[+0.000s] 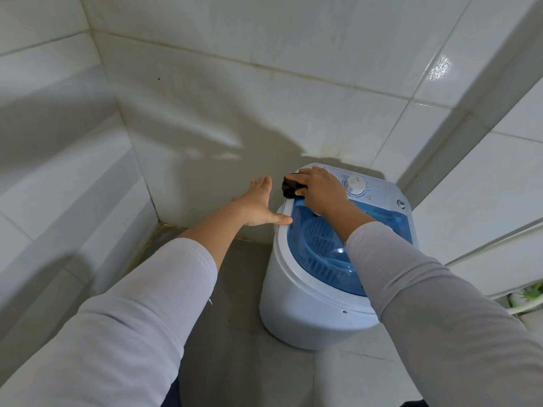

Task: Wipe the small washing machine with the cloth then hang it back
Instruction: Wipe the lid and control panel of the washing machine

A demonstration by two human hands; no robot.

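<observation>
Right of centre in the frame, our right hand (pixel 321 190) presses the dark cloth (pixel 291 188) on the small washing machine (pixel 308 289), seemingly at its back-left rim. Our left hand (pixel 258 205) is spread flat, thumb touching the rim.

Small white washing machine (pixel 296 306), blue translucent lid shut, dark bunched cloth (pixel 289 188) at top-left corner

Soft, even light; arm shadows on the wall tiles (pixel 205 118); glare at 2 o'clock; edges bend wide-angle.
</observation>
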